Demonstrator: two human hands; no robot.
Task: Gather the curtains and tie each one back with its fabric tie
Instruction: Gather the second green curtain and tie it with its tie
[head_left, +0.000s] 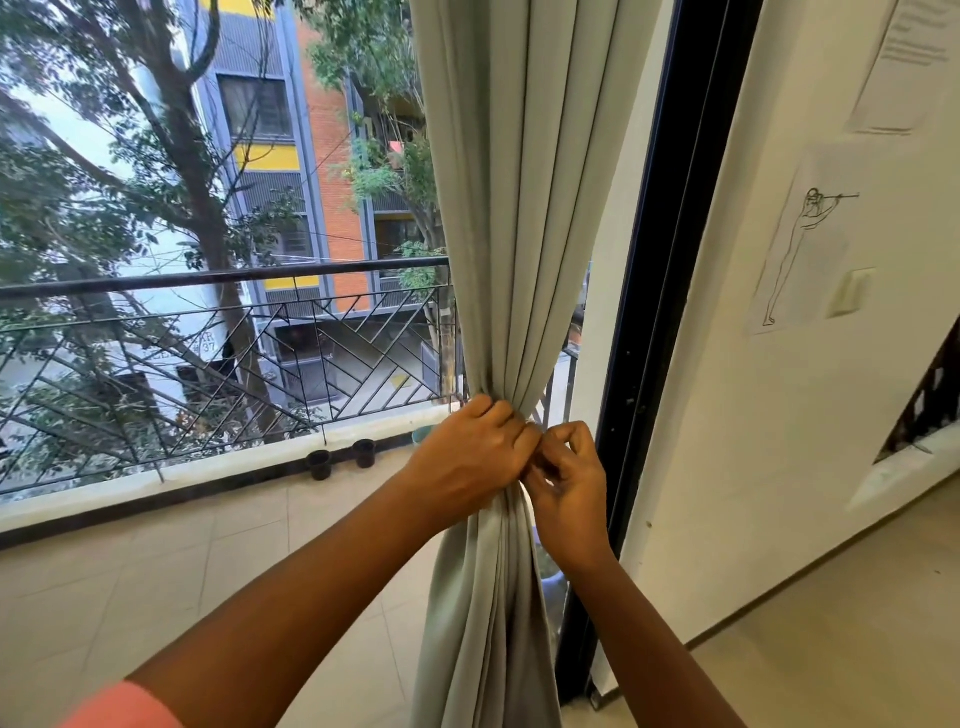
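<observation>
Both hands are right on the pale grey-green pleated fabric curtain (519, 208), which hangs at about one o'clock in the view, beside the black door frame (654, 260), and is pinched into a narrow waist near the centre. The left hand (470, 457) has its grip wrapped around the gathered folds from the nine o'clock side, fingers curled tight on the cloth. The right hand (569, 493) comes in from three o'clock, fingertips bent and pinching at the bunch where the two hands meet; whether that is the fabric tie between them, I cannot tell, it is hidden by the fingers. Below the hands the curtain fans out again toward six o'clock. Out at ten o'clock runs the black metal balcony railing (223, 338), with two small black pots (340, 457) on the ledge beneath it.
</observation>
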